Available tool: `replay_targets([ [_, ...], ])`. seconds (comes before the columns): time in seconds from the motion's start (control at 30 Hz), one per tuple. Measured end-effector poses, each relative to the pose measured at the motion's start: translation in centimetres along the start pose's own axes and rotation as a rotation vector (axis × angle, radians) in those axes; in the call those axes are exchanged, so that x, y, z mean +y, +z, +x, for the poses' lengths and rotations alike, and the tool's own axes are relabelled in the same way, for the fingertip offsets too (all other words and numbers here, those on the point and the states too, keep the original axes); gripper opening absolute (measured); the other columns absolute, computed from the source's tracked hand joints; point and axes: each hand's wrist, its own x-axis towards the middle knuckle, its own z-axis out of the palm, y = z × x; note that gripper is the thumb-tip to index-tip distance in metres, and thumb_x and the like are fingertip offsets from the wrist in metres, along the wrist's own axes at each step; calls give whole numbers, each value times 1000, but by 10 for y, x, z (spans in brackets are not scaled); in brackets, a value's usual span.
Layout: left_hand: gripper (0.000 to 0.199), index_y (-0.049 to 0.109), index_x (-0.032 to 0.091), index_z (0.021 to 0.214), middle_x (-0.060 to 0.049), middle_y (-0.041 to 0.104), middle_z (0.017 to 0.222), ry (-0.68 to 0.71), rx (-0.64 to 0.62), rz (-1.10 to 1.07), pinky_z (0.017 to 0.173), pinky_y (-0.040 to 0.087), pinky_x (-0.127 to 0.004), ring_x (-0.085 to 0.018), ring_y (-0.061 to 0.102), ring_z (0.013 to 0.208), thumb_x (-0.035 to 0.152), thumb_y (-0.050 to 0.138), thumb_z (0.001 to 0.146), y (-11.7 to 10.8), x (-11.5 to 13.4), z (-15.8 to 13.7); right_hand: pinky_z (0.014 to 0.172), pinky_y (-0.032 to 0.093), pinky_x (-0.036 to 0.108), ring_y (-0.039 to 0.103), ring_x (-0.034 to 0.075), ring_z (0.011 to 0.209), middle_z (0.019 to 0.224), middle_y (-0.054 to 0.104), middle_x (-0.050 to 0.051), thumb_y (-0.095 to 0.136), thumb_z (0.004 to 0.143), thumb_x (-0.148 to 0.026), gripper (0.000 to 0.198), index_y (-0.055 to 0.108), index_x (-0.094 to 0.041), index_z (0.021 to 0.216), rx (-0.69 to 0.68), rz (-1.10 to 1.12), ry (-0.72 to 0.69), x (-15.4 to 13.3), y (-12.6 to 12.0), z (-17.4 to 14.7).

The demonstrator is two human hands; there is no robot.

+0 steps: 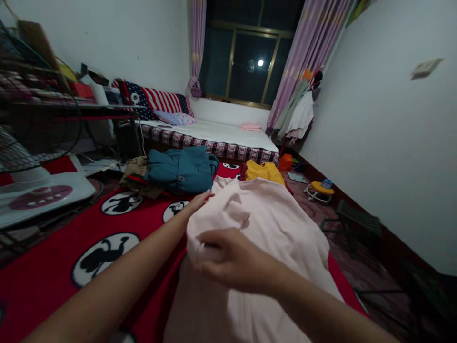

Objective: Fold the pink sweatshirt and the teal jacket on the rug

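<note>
Fingers of the right hand (239, 259) are curled around a fold of the pale pink garment (285, 214), pinching its left part so that the cloth bunches up over them. The left hand (198, 204) is at the garment's upper left edge; its fingertips are partly hidden by the cloth, so whether they grip cannot be told.

Widest in view is the red cloth (46, 247), printed with white discs bearing dark figures; the pale pink garment is spread lengthwise over its right side, creased in places. Past the far end stands the bed (221, 128), white on top with a patterned band along its side, beneath a dark window (246, 66). Off to the left is a cluttered table (117, 106), a blurred fan (78, 188) nearer than it. Next in size comes the teal garment (182, 166), in a folded heap beyond the left hand, beside some tan cloth (137, 171). The yellow garment (264, 170) lies just past the pink one's upper edge. Smaller, on the floor at right, is a low round stool (321, 188) with a little blue object (326, 183) on its seat.
</note>
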Motion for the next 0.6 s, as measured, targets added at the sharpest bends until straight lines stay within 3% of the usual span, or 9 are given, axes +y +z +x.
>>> replay_targets([
  [0.13, 37, 62, 14, 99, -6, 69, 77, -34, 13, 106, 61, 50, -27, -19, 65, 67, 45, 63, 78, -4, 2, 3, 59, 39, 22, 62, 16, 71, 87, 70, 5, 60, 74, -25, 23, 67, -20, 95, -268, -260, -41, 22, 54, -8],
  [0.27, 47, 60, 13, 108, -11, 68, 103, 51, 69, 179, 77, 50, -28, -23, 64, 93, 31, 75, 68, 8, 5, 23, 51, 37, 21, 60, 14, 58, 82, 70, 5, 61, 80, -31, 19, 65, -19, 95, -409, -461, -43, 39, 77, -11],
  [0.43, 63, 56, 14, 122, -11, 66, 114, 151, 77, 216, 86, 50, -31, -24, 63, 100, 17, 75, 62, 24, 4, 58, 42, 27, 23, 57, 13, 52, 77, 69, 3, 60, 85, -32, 14, 66, -20, 87, -508, -539, -161, 27, 52, -25],
  [0.53, 56, 64, 12, 112, -10, 70, 106, 185, 85, 251, 89, 49, -34, -26, 65, 98, 10, 73, 56, 29, -3, 73, 43, 28, 21, 56, 11, 52, 70, 69, 1, 63, 83, -27, 10, 68, -20, 79, -602, -469, -85, 22, 20, -34],
  [0.6, 46, 70, 11, 100, -11, 72, 100, 200, 108, 272, 89, 49, -36, -27, 65, 97, 10, 72, 54, 30, -9, 80, 47, 33, 19, 57, 10, 54, 70, 68, -1, 64, 82, -28, 9, 70, -21, 84, -541, -310, -17, 33, 1, -33],
])
